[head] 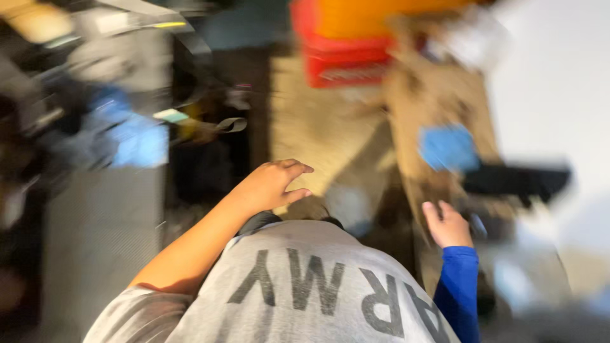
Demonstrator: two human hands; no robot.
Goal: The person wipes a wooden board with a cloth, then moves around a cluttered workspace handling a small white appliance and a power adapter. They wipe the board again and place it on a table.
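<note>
L hand [274, 184] hangs free, fingers loosely curled, thumb apart, holding nothing, over tan floor [318, 136]. R hand [448, 223], blue sleeve [459, 289], fingers loosely spread, just beside a cardboard box [435, 101]; contact unclear in blur. Blue pad [448, 147] and black bar [516, 181] lie near it. Red crates [340, 54] beyond.

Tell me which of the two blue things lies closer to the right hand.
The blue thing on the brown cardboard, just above the right hand. The other blue thing lies far left, beyond the left hand.
</note>
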